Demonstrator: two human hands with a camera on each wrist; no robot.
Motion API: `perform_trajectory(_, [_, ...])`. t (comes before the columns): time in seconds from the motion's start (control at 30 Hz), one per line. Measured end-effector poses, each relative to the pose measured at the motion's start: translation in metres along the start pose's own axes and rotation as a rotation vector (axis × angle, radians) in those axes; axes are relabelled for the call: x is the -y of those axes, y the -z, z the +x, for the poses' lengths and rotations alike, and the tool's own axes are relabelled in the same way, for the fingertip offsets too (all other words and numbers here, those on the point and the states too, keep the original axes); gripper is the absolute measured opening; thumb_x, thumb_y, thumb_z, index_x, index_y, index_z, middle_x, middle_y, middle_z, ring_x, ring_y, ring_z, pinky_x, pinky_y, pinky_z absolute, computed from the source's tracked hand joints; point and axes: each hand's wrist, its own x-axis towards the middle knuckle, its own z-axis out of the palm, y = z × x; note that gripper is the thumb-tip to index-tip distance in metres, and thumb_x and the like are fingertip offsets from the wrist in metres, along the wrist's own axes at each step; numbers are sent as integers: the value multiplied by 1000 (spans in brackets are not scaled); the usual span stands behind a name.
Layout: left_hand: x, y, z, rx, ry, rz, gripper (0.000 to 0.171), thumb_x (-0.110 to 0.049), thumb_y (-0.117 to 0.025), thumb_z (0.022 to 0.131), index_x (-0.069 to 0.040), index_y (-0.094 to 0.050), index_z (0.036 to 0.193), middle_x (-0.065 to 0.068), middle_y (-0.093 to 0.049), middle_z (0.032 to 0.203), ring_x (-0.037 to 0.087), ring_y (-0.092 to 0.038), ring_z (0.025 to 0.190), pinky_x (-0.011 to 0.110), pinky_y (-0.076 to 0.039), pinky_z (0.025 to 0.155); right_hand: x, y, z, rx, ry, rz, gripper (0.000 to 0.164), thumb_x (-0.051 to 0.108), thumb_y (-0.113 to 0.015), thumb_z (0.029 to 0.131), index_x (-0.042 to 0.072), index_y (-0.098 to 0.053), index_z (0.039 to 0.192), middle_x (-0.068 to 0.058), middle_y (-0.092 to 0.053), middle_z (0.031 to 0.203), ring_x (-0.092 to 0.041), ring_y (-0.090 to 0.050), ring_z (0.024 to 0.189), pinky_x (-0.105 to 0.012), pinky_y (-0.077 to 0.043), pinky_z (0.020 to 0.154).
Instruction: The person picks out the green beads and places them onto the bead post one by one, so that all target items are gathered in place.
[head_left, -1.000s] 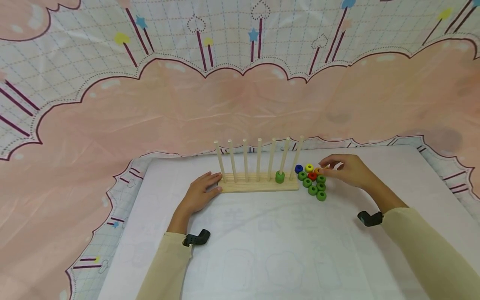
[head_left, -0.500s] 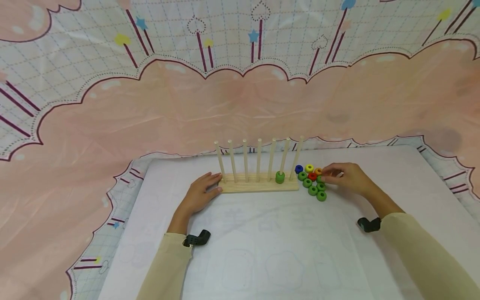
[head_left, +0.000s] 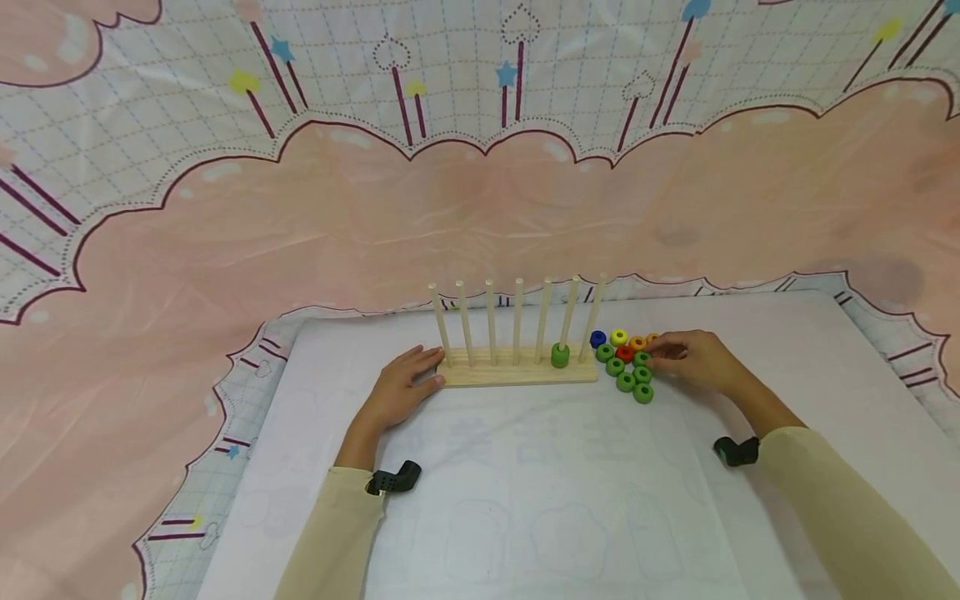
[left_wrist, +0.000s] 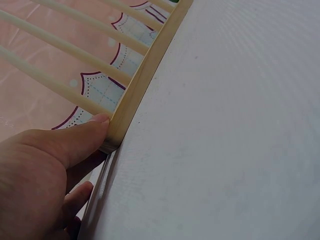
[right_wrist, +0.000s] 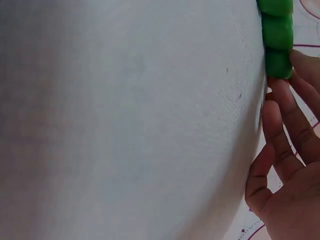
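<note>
A pale wooden peg rack (head_left: pixel 491 375) stands on the white table, with several upright pegs on a flat base. One green bead (head_left: pixel 560 356) sits low on the second peg from the right. My left hand (head_left: pixel 401 387) holds the rack's left end; in the left wrist view the thumb (left_wrist: pixel 85 140) presses against the base's corner. Right of the rack lies a cluster of beads, several of them green. My right hand (head_left: pixel 697 362) pinches the green bead (head_left: pixel 641 359) at the cluster's right side, thumb and fingertips against it. The right wrist view shows green beads (right_wrist: pixel 278 32) in a row.
Among the loose beads are a blue one (head_left: pixel 597 338), a yellow one (head_left: pixel 618 337), a red one (head_left: pixel 624 354) and orange ones (head_left: pixel 637 343). The white tabletop (head_left: pixel 525 483) extends toward me. A patterned peach cloth (head_left: pixel 480 208) hangs behind.
My right hand has moved slightly toward me, from the orange beads to the green bead, uncovering orange beads. The left hand and rack stay in place.
</note>
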Motion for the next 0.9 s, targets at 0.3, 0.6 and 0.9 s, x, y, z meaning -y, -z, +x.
perform_trajectory(0.3, [-2, 0, 0, 8, -6, 5, 54, -33, -63, 102, -15, -51, 151, 6, -48, 158, 34, -29, 154, 64, -17, 124, -4, 0, 3, 25, 32, -17, 36, 29, -78, 92, 10, -74, 122, -3, -73, 103, -20, -61, 96, -30, -53, 86])
perform_trajectory(0.6, [1, 1, 1, 13, 4, 16, 55, -35, -62, 102, -16, -50, 152, 5, -47, 159, 33, -28, 155, 64, -17, 125, -4, -1, 6, 32, 49, -29, 39, 32, -80, 90, 9, -73, 121, -4, -73, 103, -19, -59, 93, -26, -50, 80])
perform_trajectory(0.9, [1, 0, 1, 11, 5, 11, 55, -35, -62, 102, -16, -50, 152, 5, -47, 159, 34, -28, 155, 64, -16, 125, -6, -2, 4, 23, 43, -11, 35, 27, -81, 89, 9, -74, 118, -3, -70, 98, -20, -56, 88, -25, -48, 73])
